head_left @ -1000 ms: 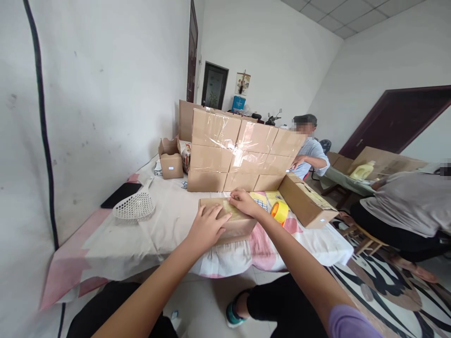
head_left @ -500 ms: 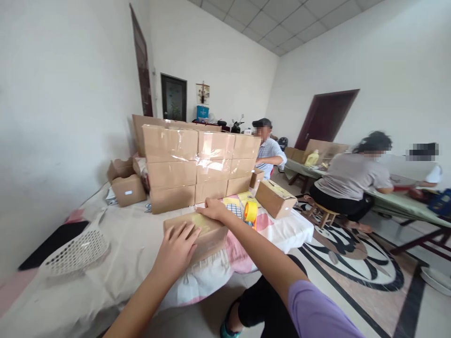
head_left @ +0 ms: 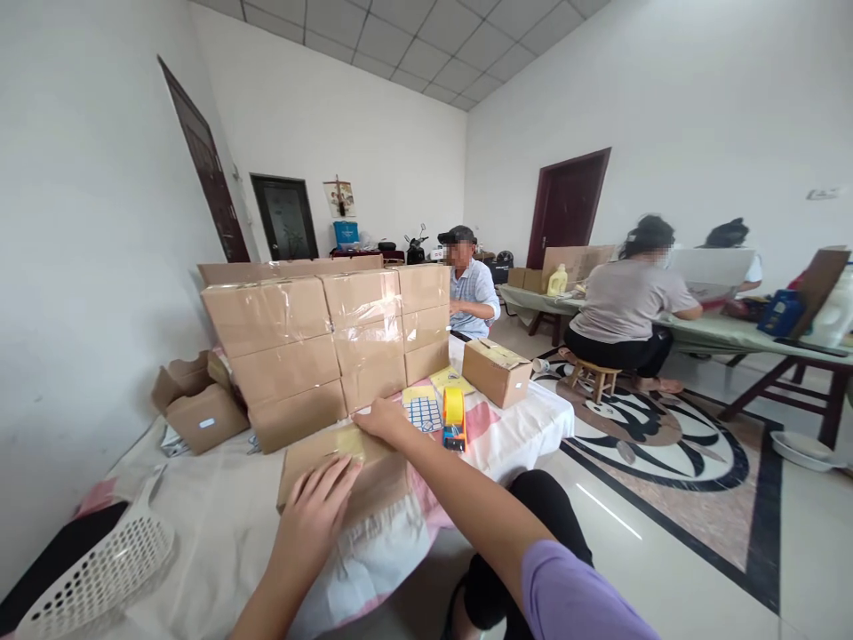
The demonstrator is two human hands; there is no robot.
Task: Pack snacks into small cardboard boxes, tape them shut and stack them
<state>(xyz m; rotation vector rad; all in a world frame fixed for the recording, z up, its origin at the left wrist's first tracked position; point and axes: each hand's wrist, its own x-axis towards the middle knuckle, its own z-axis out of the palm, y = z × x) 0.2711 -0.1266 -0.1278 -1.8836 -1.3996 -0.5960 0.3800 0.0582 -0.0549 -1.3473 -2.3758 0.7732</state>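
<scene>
A closed cardboard box (head_left: 377, 489) lies on the cloth-covered table right in front of me, with a strip of yellowish tape on its top. My left hand (head_left: 316, 502) rests flat on the near left part of the box, fingers stretched out over the top. At the far edge of the same box is my right hand (head_left: 381, 421), its fingers bent down against the cardboard; the fingertips are partly hidden. Just right of it are a sheet of blue-bordered labels (head_left: 424, 414) and a tape dispenser (head_left: 454, 420) with a yellow roll.
Stacked taped boxes (head_left: 293, 356) form a wall behind my box. An open box (head_left: 206, 418) stands at left, a white perforated basket (head_left: 99, 569) nearer. Another box (head_left: 497, 372) sits at right. A person (head_left: 473, 289) sits behind the stack; others work at a second table (head_left: 706, 333).
The view has swung to the right, so everything appears shifted left. Both hands remain on the box; the right hand stays at its far edge.
</scene>
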